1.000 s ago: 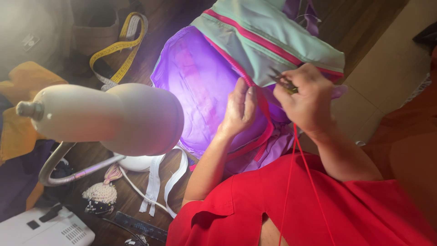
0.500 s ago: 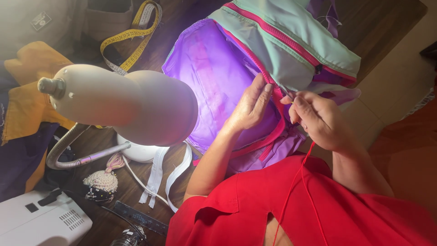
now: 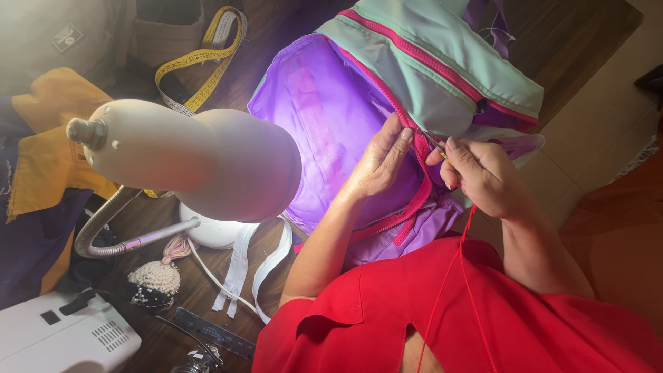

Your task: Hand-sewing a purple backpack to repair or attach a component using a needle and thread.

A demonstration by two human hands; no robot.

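Backpack (image 3: 331, 117) | under both hands | left hand (image 3: 376, 162) flat on zipper (image 3: 423, 176) | right hand (image 3: 480, 173) pinching needle (image 3: 435, 145)

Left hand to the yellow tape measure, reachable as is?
Probably yes. The left hand rests on the purple backpack; the yellow tape measure lies beyond the desk lamp, whose head partly stands between, so reach around it.

A purple backpack (image 3: 331, 131) with a mint-green front panel is lying open at the centre, its lit lining facing up; a pink zipper (image 3: 421, 173) is running along the opening's right edge; a thin needle (image 3: 434, 143) is angling against that zipper; a red thread (image 3: 452, 276) is trailing from it toward the near side.
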